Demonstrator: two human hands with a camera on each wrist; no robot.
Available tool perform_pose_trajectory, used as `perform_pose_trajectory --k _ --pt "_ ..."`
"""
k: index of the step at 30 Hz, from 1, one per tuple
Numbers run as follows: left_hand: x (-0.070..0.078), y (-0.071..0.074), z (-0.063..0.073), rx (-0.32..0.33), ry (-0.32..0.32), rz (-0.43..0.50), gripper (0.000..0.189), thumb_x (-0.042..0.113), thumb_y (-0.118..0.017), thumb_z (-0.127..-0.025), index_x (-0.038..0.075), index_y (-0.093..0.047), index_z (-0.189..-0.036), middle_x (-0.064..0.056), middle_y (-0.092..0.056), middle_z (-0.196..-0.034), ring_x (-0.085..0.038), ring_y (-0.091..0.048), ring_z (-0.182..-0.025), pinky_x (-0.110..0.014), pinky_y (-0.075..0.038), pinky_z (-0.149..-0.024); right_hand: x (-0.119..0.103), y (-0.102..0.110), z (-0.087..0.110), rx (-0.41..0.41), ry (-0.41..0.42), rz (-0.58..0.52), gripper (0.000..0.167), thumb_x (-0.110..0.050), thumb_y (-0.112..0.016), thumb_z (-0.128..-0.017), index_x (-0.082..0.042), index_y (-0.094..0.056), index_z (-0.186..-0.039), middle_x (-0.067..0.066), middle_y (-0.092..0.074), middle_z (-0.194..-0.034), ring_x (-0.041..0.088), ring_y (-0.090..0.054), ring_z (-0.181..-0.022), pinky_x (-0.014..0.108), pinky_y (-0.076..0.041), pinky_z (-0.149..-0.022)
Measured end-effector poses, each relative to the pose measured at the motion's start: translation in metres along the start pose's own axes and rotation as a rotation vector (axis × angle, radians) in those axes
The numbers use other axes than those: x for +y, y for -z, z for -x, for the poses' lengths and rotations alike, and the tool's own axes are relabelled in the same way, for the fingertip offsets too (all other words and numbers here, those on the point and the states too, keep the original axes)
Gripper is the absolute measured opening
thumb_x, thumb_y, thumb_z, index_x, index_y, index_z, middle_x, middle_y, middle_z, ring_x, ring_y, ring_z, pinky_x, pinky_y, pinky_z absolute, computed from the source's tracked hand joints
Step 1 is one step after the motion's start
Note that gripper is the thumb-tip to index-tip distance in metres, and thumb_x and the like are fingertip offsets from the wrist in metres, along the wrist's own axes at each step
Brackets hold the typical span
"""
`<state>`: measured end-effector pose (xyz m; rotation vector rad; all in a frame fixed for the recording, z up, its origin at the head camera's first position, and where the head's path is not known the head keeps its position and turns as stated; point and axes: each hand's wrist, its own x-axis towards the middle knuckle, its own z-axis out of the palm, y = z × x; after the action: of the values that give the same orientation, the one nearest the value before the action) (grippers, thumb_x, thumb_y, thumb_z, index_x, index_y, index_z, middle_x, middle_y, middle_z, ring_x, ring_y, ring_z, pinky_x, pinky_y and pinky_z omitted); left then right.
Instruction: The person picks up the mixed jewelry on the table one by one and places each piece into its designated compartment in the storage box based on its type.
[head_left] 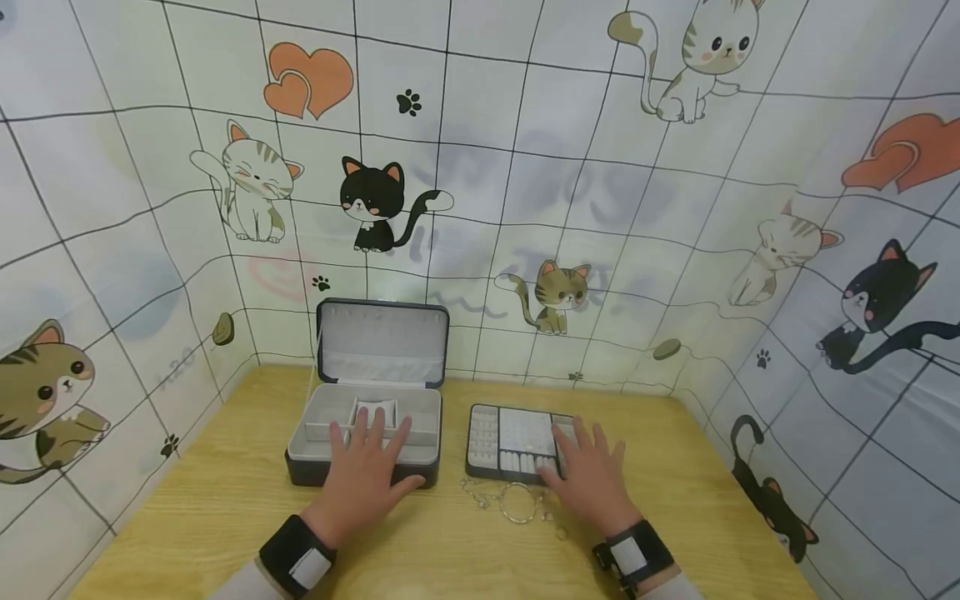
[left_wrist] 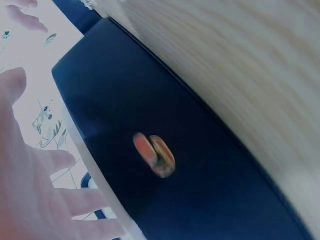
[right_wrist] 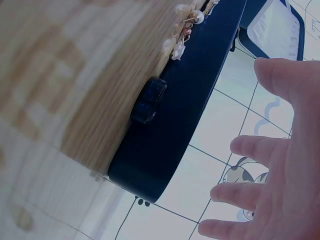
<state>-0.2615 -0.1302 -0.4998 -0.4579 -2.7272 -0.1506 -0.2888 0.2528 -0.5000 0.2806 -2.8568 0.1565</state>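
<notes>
An open dark jewelry box (head_left: 307, 473) with a pale, divided inside stands at the left of the table, its lid (head_left: 382, 343) raised. Over its front half spreads my left hand (head_left: 365, 477), fingers straight and apart, holding nothing. In the left wrist view a metal clasp (left_wrist: 156, 155) shows on the dark front wall. Right of the box lies a flat jewelry tray (head_left: 483, 472) with pale compartments. My right hand (head_left: 596, 485) is spread over the tray's right end, also holding nothing. Whether either hand touches what is below it, I cannot tell.
In front of the tray lie a round bangle (head_left: 517, 522), a thin chain (head_left: 477, 498) and a small ring (head_left: 562, 534). The wooden table (head_left: 210, 475) meets a cat-printed cloth (head_left: 480, 192) behind and at both sides.
</notes>
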Motion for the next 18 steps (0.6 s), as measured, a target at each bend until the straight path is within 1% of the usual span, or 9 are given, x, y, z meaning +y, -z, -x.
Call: perform_pose_trajectory --k 3,6,8,10,13,15,18 --pt "0.003 -0.001 -0.005 0.015 -0.014 -0.007 0.090 0.077 -0.059 -0.093 0.021 -0.045 -0.162 -0.028 -0.046 -0.162 -0.057 -0.038 -0.152 -0.088 -0.022 -0.112 0.002 0.001 0.000 -0.009 -0.005 -0.028 0.077 -0.059 -0.068 -0.097 -0.016 -0.050 -0.158 0.028 -0.035 -0.168 0.061 -0.027 -0.154 0.090 -0.015 -0.113" --pt "0.010 -0.004 -0.009 0.013 -0.020 0.009 0.090 0.076 -0.060 -0.093 0.021 -0.045 -0.162 -0.028 -0.045 -0.163 -0.056 -0.038 -0.152 -0.088 -0.023 -0.111 0.004 0.002 0.002 -0.006 0.007 -0.036 0.075 -0.058 -0.068 -0.097 -0.015 -0.052 -0.157 0.028 -0.037 -0.167 0.061 -0.030 -0.153 0.089 -0.017 -0.113" --pt "0.016 -0.005 -0.012 0.006 -0.016 0.021 0.089 0.075 -0.061 -0.092 0.022 -0.045 -0.162 -0.029 -0.044 -0.163 -0.056 -0.037 -0.152 -0.088 -0.023 -0.112 0.006 0.002 0.003 0.011 0.035 -0.037 0.073 -0.055 -0.070 -0.097 -0.011 -0.056 -0.153 0.029 -0.041 -0.165 0.059 -0.034 -0.151 0.084 -0.024 -0.115" --pt "0.023 -0.007 -0.015 -0.003 -0.014 0.033 0.089 0.075 -0.062 -0.092 0.022 -0.045 -0.162 -0.029 -0.044 -0.164 -0.055 -0.037 -0.153 -0.087 -0.023 -0.113 0.007 0.002 0.003 0.039 0.068 -0.048 0.068 -0.051 -0.072 -0.097 -0.008 -0.060 -0.148 0.029 -0.047 -0.160 0.056 -0.042 -0.147 0.077 -0.034 -0.115" --pt "0.035 -0.010 -0.021 -0.007 -0.034 0.058 0.088 0.073 -0.065 -0.091 0.020 -0.047 -0.160 -0.030 -0.045 -0.162 -0.056 -0.037 -0.152 -0.087 -0.023 -0.113 0.007 0.001 0.003 0.094 0.122 -0.082 0.057 -0.042 -0.076 -0.096 -0.005 -0.066 -0.138 0.027 -0.056 -0.152 0.049 -0.053 -0.139 0.064 -0.049 -0.109" --pt "0.044 -0.010 -0.026 -0.007 -0.055 0.055 0.088 0.073 -0.065 -0.092 0.019 -0.049 -0.159 -0.030 -0.046 -0.162 -0.055 -0.038 -0.152 -0.086 -0.024 -0.113 0.006 0.001 0.001 0.127 0.145 -0.110 0.050 -0.038 -0.077 -0.096 -0.005 -0.069 -0.132 0.024 -0.061 -0.146 0.045 -0.058 -0.133 0.060 -0.054 -0.103" --pt "0.055 -0.012 -0.031 0.008 -0.088 0.029 0.085 0.072 -0.065 -0.092 0.018 -0.052 -0.157 -0.030 -0.048 -0.160 -0.055 -0.041 -0.150 -0.083 -0.028 -0.113 0.005 0.002 -0.002 0.160 0.169 -0.152 0.043 -0.033 -0.078 -0.096 -0.004 -0.072 -0.127 0.020 -0.066 -0.137 0.041 -0.062 -0.125 0.056 -0.056 -0.100"
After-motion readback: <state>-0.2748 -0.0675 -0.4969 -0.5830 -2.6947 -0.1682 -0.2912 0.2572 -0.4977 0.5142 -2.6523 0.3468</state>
